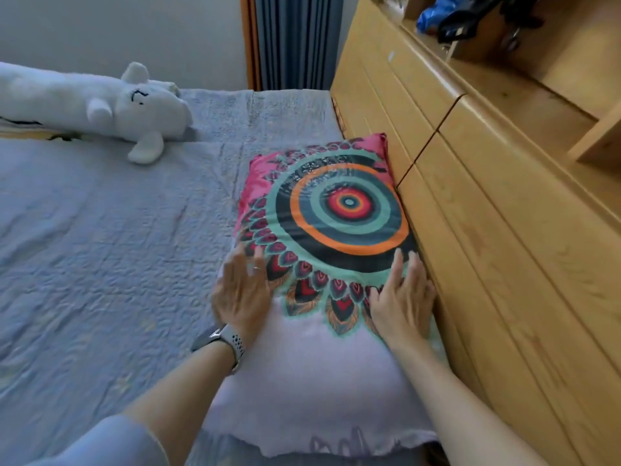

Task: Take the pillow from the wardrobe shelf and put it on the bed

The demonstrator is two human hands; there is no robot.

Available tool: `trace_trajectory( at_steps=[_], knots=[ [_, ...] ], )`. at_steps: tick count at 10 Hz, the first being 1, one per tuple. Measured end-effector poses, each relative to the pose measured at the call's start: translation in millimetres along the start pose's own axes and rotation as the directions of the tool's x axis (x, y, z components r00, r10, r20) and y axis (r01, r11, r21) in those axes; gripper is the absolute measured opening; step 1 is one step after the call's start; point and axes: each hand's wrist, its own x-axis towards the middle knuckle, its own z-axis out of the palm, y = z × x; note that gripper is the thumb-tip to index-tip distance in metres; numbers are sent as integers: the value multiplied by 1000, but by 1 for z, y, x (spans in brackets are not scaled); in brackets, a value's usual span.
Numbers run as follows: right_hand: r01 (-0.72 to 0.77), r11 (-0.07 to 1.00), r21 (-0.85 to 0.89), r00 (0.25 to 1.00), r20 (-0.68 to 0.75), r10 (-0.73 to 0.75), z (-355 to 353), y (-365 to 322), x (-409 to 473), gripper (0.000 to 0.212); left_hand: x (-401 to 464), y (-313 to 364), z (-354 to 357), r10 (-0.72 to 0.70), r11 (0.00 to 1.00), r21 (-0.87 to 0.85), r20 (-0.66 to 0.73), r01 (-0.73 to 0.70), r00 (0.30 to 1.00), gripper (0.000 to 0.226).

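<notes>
Both hands flat — left hand, right hand, fingers spread

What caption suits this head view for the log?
Both hands, left and right, rest flat on the patterned pillow lying on the bed beside the wooden wardrobe.

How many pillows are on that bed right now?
2. The patterned pillow lies beside the wooden cabinet, with both hands resting on its near edge. A pale lilac pillow lies under it, nearer the camera. Others may be out of view.

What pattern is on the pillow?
Concentric rings, orange, teal and black, on pink pillow; head view.
</notes>
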Motion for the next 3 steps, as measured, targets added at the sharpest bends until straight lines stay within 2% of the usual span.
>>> trace_trajectory(
  at_steps=[1,2,3],
  knots=[
    [50,998,29,940,337,-57,7,-10,4,86,1,0,13,87,995,-62,292,-72,952,66],
    [36,999,-13,830,557,-23,10,-8,8,86,2,-3,19,45,999,-7,513,-49,857,68],
    [8,1000,22,807,590,-19,-13,-11,18,91,15,-7,-4,25,1000,-3,565,-29,825,70]
  ],
)
